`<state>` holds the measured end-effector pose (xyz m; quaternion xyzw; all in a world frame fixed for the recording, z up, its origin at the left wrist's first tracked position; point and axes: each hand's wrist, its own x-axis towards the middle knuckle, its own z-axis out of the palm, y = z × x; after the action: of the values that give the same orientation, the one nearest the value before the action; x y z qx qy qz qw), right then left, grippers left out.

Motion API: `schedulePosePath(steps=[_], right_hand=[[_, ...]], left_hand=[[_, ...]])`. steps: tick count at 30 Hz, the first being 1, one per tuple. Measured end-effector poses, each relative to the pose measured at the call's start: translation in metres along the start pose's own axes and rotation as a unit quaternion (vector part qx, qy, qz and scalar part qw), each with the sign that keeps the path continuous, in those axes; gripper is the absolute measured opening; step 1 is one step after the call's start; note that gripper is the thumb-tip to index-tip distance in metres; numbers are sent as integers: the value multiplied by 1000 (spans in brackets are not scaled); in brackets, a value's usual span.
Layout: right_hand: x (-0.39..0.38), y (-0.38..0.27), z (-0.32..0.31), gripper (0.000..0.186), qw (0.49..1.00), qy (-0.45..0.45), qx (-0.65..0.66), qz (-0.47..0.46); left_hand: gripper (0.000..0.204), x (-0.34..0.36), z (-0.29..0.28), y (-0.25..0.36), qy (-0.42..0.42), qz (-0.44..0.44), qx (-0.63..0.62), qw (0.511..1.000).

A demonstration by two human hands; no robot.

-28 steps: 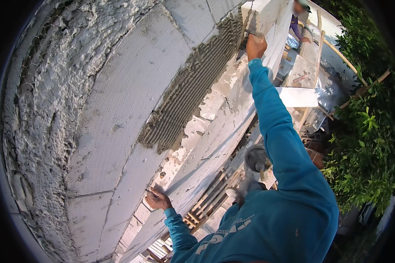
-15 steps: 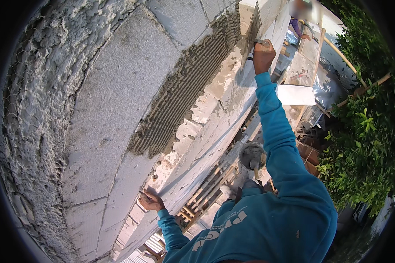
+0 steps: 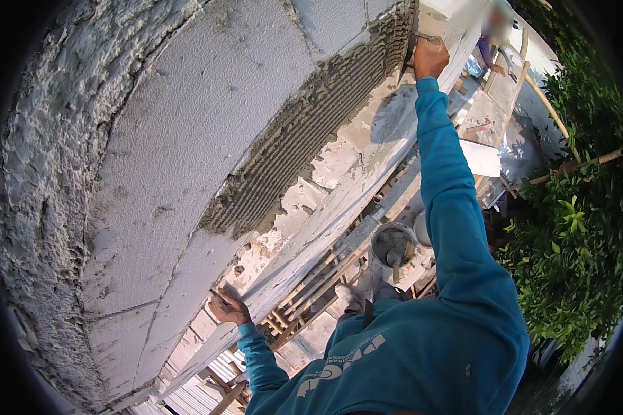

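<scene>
My right hand is closed round the handle of a notched trowel, whose thin blade appears nearly edge-on at the far end of a mortar bed. The grey mortar lies in a long strip on the pale block wall, combed into parallel ridges. Whether the blade touches it all along is hard to see. Near the strip's close end, my left hand rests on the wall's ledge, its fingers apart and nothing visible in them.
Below the wall stands a bucket with grey mix and a handled tool in it. Bamboo poles and planks of a scaffold run alongside. Another person is at the far right, by a white board. Leafy branches hang at the right.
My right hand has carried the trowel farther along, and its blade has come in against the far end of the mortar. The whole view has shifted slightly; my left hand stays on the ledge.
</scene>
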<state>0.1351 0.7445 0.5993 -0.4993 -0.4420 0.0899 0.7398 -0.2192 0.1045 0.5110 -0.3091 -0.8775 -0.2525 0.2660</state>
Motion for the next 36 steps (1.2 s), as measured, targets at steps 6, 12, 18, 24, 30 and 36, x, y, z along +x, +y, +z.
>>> schedulePosePath(steps=[6, 12, 18, 24, 30, 36], right_hand=[[1, 6, -7, 24, 994, -91, 41, 48], [-28, 7, -14, 20, 984, -128, 86, 88], [-60, -28, -20, 26, 989, -118, 54, 73], [-87, -57, -26, 35, 989, -121, 40, 71], [-116, -77, -30, 30, 985, -117, 74, 103], [-143, -112, -44, 20, 982, -137, 82, 102]], left_hand=[[34, 3, 4, 6, 60, 65, -15, 996], [21, -2, 3, -1, 11, -1, 4, 1000], [23, -1, 3, -6, -23, -36, 7, 999], [24, 5, -5, 10, 0, 33, -14, 999], [26, 8, -7, 15, 20, 42, -23, 999], [35, 6, -6, 10, 19, 47, -47, 998]])
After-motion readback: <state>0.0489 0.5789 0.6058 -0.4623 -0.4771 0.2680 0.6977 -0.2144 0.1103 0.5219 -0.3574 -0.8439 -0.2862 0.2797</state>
